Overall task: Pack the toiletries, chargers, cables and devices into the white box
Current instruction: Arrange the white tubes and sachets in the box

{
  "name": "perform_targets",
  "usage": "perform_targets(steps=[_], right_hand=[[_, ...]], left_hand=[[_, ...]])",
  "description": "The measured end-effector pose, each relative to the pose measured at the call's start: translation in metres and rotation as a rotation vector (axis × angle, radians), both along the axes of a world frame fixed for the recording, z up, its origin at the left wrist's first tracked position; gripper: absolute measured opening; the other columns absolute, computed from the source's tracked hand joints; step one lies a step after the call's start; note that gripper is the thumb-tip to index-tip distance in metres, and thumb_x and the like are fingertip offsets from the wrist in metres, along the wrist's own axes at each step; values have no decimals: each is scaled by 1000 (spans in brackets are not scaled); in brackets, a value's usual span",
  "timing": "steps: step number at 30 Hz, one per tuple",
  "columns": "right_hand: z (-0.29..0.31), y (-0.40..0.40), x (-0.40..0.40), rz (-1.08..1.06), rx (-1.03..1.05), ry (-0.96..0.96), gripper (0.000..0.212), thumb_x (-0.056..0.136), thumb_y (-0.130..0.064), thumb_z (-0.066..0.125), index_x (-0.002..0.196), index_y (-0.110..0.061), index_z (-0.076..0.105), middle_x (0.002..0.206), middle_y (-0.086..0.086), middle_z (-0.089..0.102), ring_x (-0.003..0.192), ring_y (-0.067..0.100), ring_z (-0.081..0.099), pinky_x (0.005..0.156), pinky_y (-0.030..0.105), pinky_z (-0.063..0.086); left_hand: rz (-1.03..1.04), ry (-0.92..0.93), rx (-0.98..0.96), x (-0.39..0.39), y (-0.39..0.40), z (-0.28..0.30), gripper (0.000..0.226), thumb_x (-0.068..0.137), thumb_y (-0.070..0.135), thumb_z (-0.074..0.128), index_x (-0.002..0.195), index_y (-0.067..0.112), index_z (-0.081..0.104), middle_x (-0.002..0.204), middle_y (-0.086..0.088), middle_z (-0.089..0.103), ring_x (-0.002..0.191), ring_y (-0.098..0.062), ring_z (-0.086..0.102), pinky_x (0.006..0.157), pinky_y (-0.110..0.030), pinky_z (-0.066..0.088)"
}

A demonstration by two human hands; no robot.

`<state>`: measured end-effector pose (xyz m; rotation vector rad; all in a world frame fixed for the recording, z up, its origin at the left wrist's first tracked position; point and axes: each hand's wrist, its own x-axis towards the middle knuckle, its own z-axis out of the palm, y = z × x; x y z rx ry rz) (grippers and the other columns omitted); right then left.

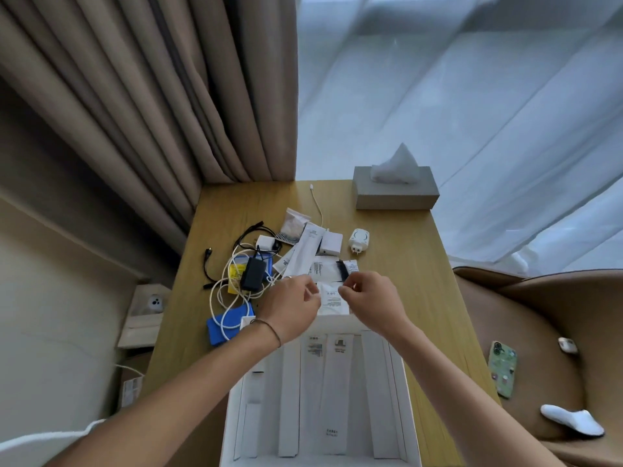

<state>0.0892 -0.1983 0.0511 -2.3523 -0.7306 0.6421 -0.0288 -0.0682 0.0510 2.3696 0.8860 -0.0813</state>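
The white box (403, 382) lies open at the table's near edge with several long white toiletry packets (315, 382) lined up inside. Just beyond its far rim, my left hand (293, 306) and my right hand (369, 298) both pinch a white sachet (333, 299). Past my hands lie a black comb in a clear wrapper (339, 270), white tubes (305, 251), a white charger block (331, 243) and a white plug adapter (358, 241). To the left sit a black power brick (253, 273), tangled white and black cables (224, 284) and a blue power bank (229, 325).
A grey tissue box (396, 192) stands at the table's far right corner. A brown chair (546, 348) on the right holds a green phone (503, 369), an earbud case (568, 342) and a white slipper (571, 420). Curtains hang behind. A paper bag (145, 315) sits left of the table.
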Motion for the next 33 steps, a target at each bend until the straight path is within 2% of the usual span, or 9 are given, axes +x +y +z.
perform_targets(steps=[7,10,14,18,23,26,28,31,33], right_hand=[[-11,40,33,-12,-45,-27,18,87,-29,62,85,-15,73,77,0,73,74,21,70,64,39,59],[-26,50,44,-15,-79,-14,17,88,-27,60,85,-16,72,71,-1,71,68,22,68,53,29,48],[-53,58,57,-11,-122,-12,16,89,-27,59,84,-17,71,71,-1,71,55,14,55,50,26,40],[-73,61,67,-3,-158,-33,14,89,-29,58,84,-23,70,70,-8,66,55,9,56,47,25,40],[-87,62,74,3,-190,-17,15,90,-29,56,86,-25,70,70,-7,66,60,12,60,51,28,45],[-92,64,77,9,-206,-6,16,90,-27,56,86,-24,71,70,-6,67,61,14,62,52,30,48],[-95,67,77,17,-217,-8,17,89,-26,55,86,-22,71,73,-5,69,65,15,65,54,32,51],[-97,74,77,26,-197,-3,17,89,-26,56,85,-20,71,73,-6,68,68,15,65,58,32,53],[-99,83,79,40,-185,-9,16,90,-26,57,86,-21,71,74,-8,68,68,14,65,61,34,55]], left_hand=[[55,70,1,45,55,-29,20,91,27,52,108,25,63,108,2,68,91,-19,63,78,-34,55],[56,115,16,63,76,-54,29,91,24,53,119,22,58,120,-2,63,101,-22,61,79,-33,52],[64,137,58,87,94,-92,43,90,21,55,132,21,49,127,-6,60,109,-26,60,79,-34,49],[82,156,110,107,105,-121,58,87,34,66,138,22,41,134,-7,55,119,-28,56,90,-42,52],[90,211,224,125,111,-137,81,70,49,81,134,25,38,130,-10,50,111,-30,58,78,-39,51],[85,258,244,131,113,-139,77,68,39,83,129,26,38,129,-12,48,101,-31,62,65,-34,44],[88,249,204,132,115,-140,75,70,29,81,130,27,37,128,-12,47,99,-31,64,64,-34,44],[139,124,82,130,118,-142,73,74,8,72,136,25,37,125,-8,58,99,-29,64,64,-32,45],[190,25,-22,126,122,-137,60,76,8,72,130,23,49,117,-3,67,96,-23,65,65,-31,50]])
